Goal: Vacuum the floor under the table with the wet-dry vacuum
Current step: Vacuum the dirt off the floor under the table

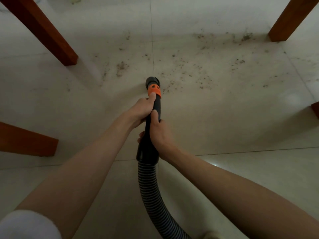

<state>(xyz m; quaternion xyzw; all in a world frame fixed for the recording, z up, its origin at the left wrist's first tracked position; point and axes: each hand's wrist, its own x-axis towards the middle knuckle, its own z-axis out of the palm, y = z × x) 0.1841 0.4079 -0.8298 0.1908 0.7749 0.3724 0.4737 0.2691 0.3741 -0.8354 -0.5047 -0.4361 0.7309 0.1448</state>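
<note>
Under the table, looking down at pale floor tiles (224, 128) with dark grout lines crossing near centre

Both hands on the black vacuum wand (156, 104), which points away from the person toward the far middle of the floor. Left hand (140, 112) is the farther one: fingers curled round the wand from the left, thumb laid along the top with its tip touching the orange collar (154, 91). Right hand (159, 133) sits just behind it, nearer the person: fingers wrapped under and round the wand's wider near end, thumb stretched forward along the top. Fingertips of the right hand show on the left side of the tube

Nozzle mouth (152, 81) is round, black, just beyond the orange collar, low over the tile beside the grout line; contact with the floor cannot be told

Ribbed hose (151, 195), grey and black, joins the wand's near end and curves down toward the near right, leaving the bottom edge

Dirt (198, 69): brown crumbs and dust scattered across the far tiles, thickest to the right of the nozzle and up toward the far right leg; a smaller patch (121, 67) to the far left of the nozzle

Red-brown wooden table legs: far left leg (51, 40), far right leg (286, 23), near left leg (25, 140), a sliver of another (315, 109) at the right edge

White sleeve (25, 226) at the near left corner
</note>
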